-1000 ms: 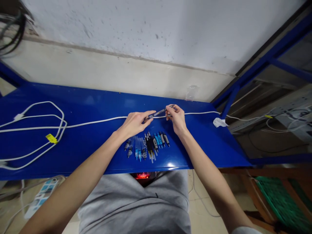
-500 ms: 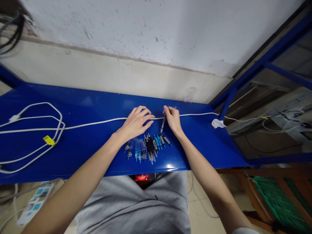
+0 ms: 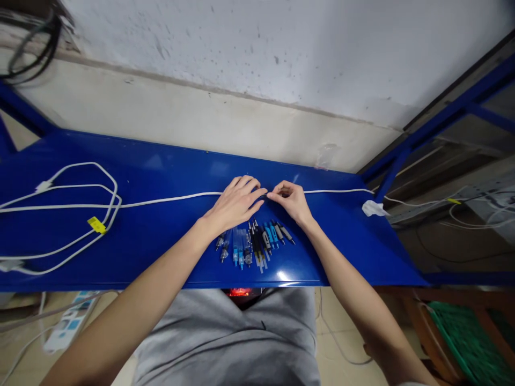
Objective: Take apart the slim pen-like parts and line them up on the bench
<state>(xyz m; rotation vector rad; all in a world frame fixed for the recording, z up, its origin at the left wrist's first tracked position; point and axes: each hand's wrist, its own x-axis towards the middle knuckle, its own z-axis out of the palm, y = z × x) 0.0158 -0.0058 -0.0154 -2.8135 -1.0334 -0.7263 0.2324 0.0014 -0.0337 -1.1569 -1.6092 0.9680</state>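
Note:
On the blue shelf, my left hand (image 3: 240, 200) and my right hand (image 3: 291, 201) meet over a dark, slim pen (image 3: 263, 197), which is mostly hidden by fingers. The thumb and forefinger of my left hand close around one end; my right hand pinches the other. Just below them lies a fanned row of pen parts: clear barrels (image 3: 240, 238) with blue or dark ends on the left, black refills (image 3: 257, 244) in the middle, and blue grip pieces (image 3: 274, 234) beside grey ones (image 3: 285, 231) on the right.
A white cable (image 3: 169, 201) runs across the blue shelf (image 3: 153, 241) behind my hands, looping at left near a yellow tag (image 3: 96, 224). Crumpled white tissue (image 3: 374, 208) lies at the right end. A wall (image 3: 225, 118) stands behind; a power strip (image 3: 72, 321) is below left.
My right hand has turned the pen from a downward slant to lying between both hands. My left thumb and forefinger have come together at its end. The view has shifted slightly.

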